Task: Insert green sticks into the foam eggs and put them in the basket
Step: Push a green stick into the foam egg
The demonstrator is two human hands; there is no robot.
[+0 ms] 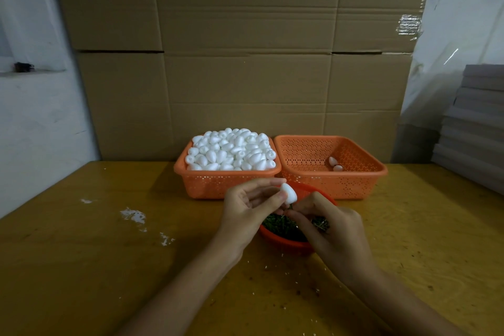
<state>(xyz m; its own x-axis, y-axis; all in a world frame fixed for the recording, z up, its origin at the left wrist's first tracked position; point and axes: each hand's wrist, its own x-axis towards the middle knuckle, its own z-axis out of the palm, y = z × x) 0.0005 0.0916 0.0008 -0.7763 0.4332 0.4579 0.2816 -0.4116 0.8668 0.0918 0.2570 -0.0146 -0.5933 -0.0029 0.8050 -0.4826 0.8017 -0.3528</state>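
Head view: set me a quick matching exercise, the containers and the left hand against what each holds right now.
1. left orange basket
2. right orange basket
3. red bowl
4. left hand

A. green sticks
B. one foam egg
C. two eggs
D. heap of foam eggs

Pairs: 1-D, 2-C, 3-A, 4-B.

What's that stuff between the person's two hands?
In the head view, a foam egg pinched by the left hand meets a green stick pinched by the right hand, above a red bowl of spare sticks.
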